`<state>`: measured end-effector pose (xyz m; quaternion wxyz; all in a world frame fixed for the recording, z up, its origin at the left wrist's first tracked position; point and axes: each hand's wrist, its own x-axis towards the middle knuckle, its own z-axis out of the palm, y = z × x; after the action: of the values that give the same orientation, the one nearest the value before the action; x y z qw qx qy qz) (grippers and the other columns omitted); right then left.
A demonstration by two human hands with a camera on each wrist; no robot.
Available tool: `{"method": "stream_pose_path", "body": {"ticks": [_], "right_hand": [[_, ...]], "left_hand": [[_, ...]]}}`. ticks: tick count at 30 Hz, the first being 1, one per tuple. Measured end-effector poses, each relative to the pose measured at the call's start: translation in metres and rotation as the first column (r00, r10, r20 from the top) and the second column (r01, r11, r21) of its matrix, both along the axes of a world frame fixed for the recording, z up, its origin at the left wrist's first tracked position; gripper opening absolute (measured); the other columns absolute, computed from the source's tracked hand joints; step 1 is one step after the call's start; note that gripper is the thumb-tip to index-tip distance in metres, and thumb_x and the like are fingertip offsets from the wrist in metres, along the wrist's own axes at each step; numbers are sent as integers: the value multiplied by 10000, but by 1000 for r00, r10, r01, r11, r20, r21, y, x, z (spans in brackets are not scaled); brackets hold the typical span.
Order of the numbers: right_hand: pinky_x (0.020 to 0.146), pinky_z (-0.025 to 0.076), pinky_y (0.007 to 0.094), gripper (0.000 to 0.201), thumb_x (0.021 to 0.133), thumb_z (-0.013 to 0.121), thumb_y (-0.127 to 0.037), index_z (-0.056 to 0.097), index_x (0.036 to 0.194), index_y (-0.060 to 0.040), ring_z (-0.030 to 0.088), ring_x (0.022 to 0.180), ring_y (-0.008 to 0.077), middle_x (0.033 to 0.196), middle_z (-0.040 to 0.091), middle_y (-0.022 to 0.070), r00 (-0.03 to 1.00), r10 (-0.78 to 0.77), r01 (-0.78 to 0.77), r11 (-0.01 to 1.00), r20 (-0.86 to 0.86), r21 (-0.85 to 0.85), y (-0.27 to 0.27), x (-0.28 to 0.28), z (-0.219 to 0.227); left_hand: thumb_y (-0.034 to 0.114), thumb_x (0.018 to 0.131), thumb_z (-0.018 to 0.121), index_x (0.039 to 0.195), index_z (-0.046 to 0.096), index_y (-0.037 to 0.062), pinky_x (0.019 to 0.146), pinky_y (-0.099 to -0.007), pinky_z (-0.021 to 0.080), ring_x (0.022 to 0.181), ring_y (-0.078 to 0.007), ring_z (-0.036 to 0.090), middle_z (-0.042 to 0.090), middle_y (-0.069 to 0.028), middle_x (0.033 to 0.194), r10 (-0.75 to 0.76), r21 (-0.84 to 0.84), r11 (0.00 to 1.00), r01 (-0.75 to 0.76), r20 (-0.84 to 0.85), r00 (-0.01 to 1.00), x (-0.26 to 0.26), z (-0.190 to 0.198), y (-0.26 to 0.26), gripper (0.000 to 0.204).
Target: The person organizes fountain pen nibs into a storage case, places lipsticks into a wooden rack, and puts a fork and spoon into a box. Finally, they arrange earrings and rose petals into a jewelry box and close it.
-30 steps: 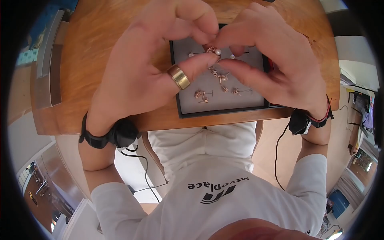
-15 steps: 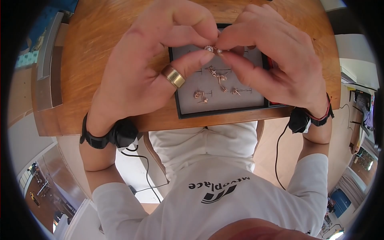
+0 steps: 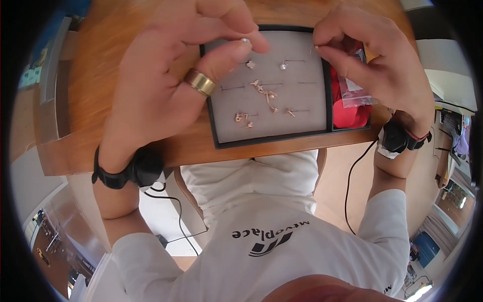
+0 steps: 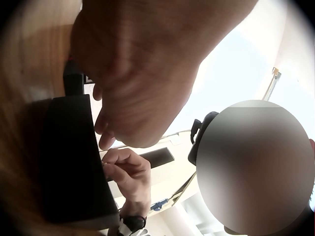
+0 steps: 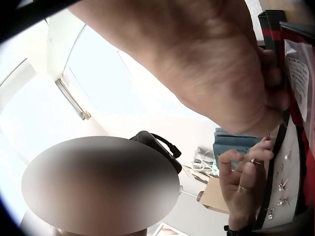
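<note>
My left hand [image 3: 161, 80], with a gold ring on its thumb, pinches a small stud earring [image 3: 245, 40] between thumb and fingertip above the left side of a black-rimmed tray [image 3: 271, 137]. In the right wrist view the earring's thin post shows beyond the fingertips. My right hand [image 3: 377, 63] is over the tray's right edge, thumb and index finger pinching a tiny pale piece [image 3: 316, 47]; I cannot tell its kind. On the grey pad [image 3: 297, 110] between the hands sit a pearl earring [image 3: 284, 65], a flower-shaped stud [image 3: 250, 64] and several rose-gold earrings [image 3: 266, 94].
Beside the pad, a side compartment holds red pouches [image 3: 351, 117] and a clear plastic bag [image 3: 359, 98]. Thin slits [image 3: 307, 82] cross the pad. The tray stands near the front edge of the wooden table [image 3: 121, 45]. Black cables [image 3: 348, 201] hang from both wrists.
The hands, earlier together at the earring over the tray, have drawn apart. The left stays on the earring; the right has moved right with a tiny piece, uncovering more of the pad.
</note>
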<state>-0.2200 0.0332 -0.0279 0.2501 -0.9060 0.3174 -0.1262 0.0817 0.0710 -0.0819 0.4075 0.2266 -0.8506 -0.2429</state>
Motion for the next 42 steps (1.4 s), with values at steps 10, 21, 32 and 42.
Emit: {"method": "stream_pose_path", "body": {"ticks": [10, 21, 32, 42], "right_hand": [[719, 529, 394, 153, 882, 774, -50, 694, 1011, -32, 654, 817, 290, 888, 672, 89, 983, 182, -182, 981, -8, -64, -4, 2, -1], [791, 505, 412, 125, 895, 746, -82, 668, 980, -33, 620, 836, 308, 897, 639, 90, 968, 250, -246, 946, -8, -211, -2, 4, -6], [755, 500, 409, 122, 888, 774, -71, 713, 973, -8, 618, 817, 313, 873, 636, 107, 940, 318, -297, 941, 121, -163, -4, 5, -8], [775, 470, 413, 117, 909, 764, -92, 708, 983, -21, 593, 824, 304, 888, 615, 107, 951, 290, -263, 941, 106, -214, -4, 10, -14]], "left_hand": [[24, 1043, 667, 1239, 619, 13, 1200, -538, 407, 1219, -339, 707, 811, -163, 1104, -15, 49, 999, 11, 88, 996, 6, 5, -5, 202], [23, 1031, 679, 1245, 645, 7, 1207, -553, 402, 1246, -344, 694, 813, -150, 1104, -26, -98, 994, 45, 181, 983, 8, 4, -7, 218], [12, 1020, 693, 1266, 630, 4, 1193, -545, 413, 1238, -334, 693, 810, -166, 1106, -38, -67, 997, 47, 131, 991, 9, -3, -9, 254], [5, 1012, 698, 1256, 647, 11, 1192, -515, 422, 1229, -325, 697, 809, -140, 1107, -52, -23, 998, 54, 60, 997, 8, 4, -8, 250]]}}
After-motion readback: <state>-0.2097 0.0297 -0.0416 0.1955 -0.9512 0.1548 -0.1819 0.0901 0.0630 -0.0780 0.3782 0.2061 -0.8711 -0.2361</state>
